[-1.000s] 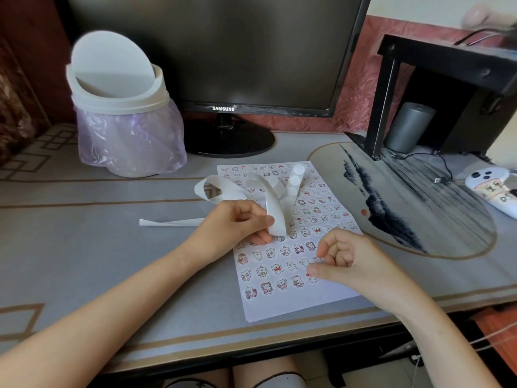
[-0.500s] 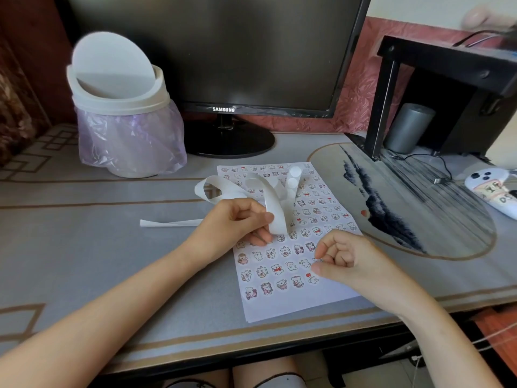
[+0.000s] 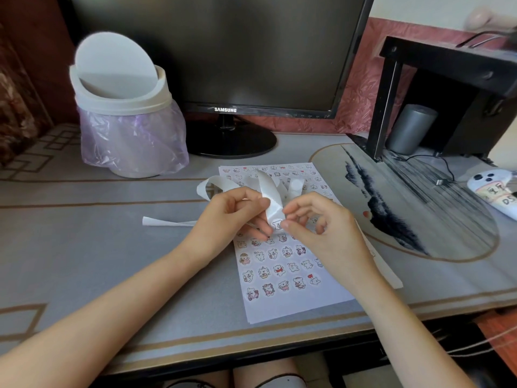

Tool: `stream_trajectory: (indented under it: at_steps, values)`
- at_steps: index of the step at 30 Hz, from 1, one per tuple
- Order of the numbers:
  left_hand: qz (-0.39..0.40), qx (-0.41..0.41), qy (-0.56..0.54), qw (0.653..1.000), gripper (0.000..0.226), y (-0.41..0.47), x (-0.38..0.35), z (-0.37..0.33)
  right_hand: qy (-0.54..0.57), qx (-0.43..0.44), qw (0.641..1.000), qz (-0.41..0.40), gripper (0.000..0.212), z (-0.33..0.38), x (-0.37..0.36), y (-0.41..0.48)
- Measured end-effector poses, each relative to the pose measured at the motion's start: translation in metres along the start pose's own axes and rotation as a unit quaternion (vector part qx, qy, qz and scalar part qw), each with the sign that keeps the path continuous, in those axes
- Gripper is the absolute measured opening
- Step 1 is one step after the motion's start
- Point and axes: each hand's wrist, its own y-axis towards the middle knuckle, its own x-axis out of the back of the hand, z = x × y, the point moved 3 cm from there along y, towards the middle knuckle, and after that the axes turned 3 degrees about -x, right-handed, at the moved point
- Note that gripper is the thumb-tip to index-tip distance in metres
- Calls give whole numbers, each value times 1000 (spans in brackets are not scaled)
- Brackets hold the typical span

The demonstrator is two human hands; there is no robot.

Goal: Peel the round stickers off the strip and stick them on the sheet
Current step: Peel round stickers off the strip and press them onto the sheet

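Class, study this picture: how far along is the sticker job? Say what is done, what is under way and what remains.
Done: rows of cartoon stickers already cover most of the sheet. In hand: the left hand holds the strip while the fingers of the right hand pick at a sticker on it. Left: sticking that one down; the sheet's near edge is bare.

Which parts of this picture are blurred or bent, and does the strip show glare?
Head view: the pink blob at the top right is blurred beyond telling; the monitor bows along its lower edge, a wide-angle effect; the strip, pinched between left hand and right hand, shows a soft sheen; the sheet is sharp.
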Motion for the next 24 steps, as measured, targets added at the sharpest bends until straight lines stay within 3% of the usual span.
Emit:
stream_trajectory:
  at_steps: [4,11,24]
  values:
    - [15,1,1,1000,21,0,-2,-1,45,-7,999,-11,15,-2,-1,3]
    - [37,13,30,999,6,0,-3,5,46,-14,999,-23,14,-7,1,3]
    - [41,9,35,999,12,0,-2,6,37,-10,999,-32,16,-6,-2,3]
